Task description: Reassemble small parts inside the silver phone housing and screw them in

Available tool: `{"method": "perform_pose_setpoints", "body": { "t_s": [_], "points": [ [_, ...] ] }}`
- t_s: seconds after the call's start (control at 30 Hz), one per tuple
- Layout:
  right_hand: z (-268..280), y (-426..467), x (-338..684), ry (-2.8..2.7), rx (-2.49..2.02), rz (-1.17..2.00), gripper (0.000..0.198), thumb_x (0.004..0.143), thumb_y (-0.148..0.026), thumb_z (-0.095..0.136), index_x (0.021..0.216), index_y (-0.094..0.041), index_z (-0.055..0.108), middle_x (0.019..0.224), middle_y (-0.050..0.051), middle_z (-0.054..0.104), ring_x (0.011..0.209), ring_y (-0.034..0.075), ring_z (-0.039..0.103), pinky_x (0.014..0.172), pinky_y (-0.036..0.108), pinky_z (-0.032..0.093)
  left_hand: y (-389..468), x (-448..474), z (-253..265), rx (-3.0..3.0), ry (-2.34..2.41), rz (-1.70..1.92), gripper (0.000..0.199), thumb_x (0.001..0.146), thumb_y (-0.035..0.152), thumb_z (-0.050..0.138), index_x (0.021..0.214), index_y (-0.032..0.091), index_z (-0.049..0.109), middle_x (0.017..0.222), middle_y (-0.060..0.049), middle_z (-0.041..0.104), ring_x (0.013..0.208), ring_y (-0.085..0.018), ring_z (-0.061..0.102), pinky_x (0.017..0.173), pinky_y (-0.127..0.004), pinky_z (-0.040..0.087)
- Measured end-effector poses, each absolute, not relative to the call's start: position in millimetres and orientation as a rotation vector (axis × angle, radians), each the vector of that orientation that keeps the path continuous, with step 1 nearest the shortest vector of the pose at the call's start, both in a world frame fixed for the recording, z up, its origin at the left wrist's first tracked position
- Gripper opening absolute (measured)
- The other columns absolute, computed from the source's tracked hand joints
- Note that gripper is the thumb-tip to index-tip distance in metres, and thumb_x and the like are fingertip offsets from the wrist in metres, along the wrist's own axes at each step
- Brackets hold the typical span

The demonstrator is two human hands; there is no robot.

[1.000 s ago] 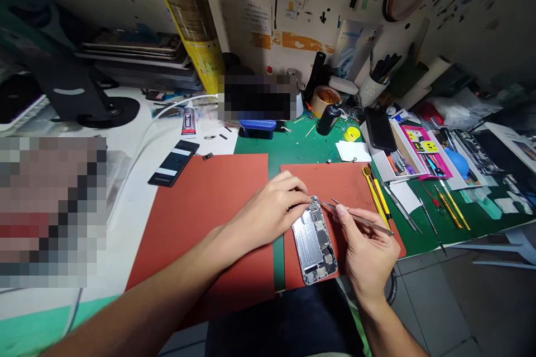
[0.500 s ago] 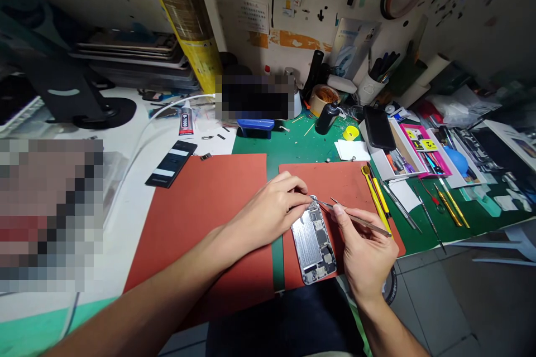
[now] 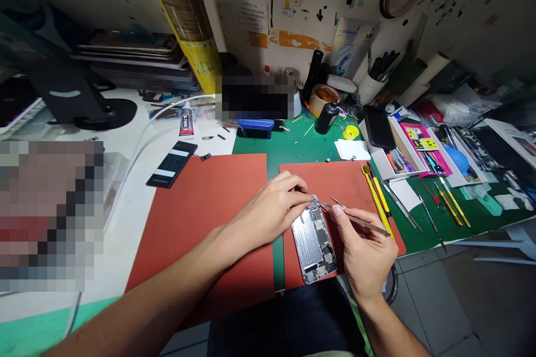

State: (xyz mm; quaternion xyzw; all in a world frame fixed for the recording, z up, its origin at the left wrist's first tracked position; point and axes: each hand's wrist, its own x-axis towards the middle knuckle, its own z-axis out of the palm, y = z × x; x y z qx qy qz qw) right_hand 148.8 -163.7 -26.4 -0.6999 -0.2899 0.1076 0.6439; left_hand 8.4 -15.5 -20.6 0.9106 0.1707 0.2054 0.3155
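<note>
An opened smartphone (image 3: 309, 242) lies on the right red mat, its metal frame and circuit parts exposed. My left hand (image 3: 282, 206) reaches across from the left, with bent fingers gripping the phone's upper left edge; the fingertips partly cover its top end. In my right hand (image 3: 366, 245), between thumb and fingers, are thin metal tweezers (image 3: 364, 222). Their tip points at the phone's top end, close to my left fingertips. A second slim metal tip (image 3: 336, 201) sticks out beside my right thumb; its other end is hidden in the hand.
Yellow tools (image 3: 377, 195) lie along the right mat's edge. Farther right are a trays box (image 3: 396, 164) and several thin tools. A black panel (image 3: 171, 164) overlaps the left mat (image 3: 201, 223). A glue tube (image 3: 186, 121) and a black bottle (image 3: 326, 118) stand behind.
The tweezers' tip has shifted slightly right and down at the phone's top end. My left hand and the phone stay in place.
</note>
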Motion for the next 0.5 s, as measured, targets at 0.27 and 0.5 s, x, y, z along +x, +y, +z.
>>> {"method": "perform_pose_setpoints", "body": {
  "t_s": [0.27,0.5],
  "points": [
    [-27.8,-166.3,147.9,-0.662,-1.596,0.193,0.018,0.083,-0.032,0.092,0.090,-0.019,0.081,0.084,0.005,0.083,0.074,0.022,0.081,0.071,0.030,0.071,-14.5,8.8,-20.9,2.401,0.445,0.538,0.029,0.109,0.026,0.053,0.111,0.019,0.081,0.110,-0.010,0.071,0.101,-0.023,0.060,0.090,-0.040,0.053],
    [-29.8,-166.1,148.1,-0.718,-1.571,0.243,0.016,0.086,-0.031,0.089,0.093,-0.019,0.082,0.090,0.006,0.084,0.078,0.022,0.082,0.074,0.030,0.071,-14.6,8.6,-21.2,2.408,0.446,0.519,0.029,0.109,0.026,0.052,0.111,0.020,0.080,0.110,-0.009,0.070,0.103,-0.022,0.061,0.092,-0.041,0.053]
  ]
}}
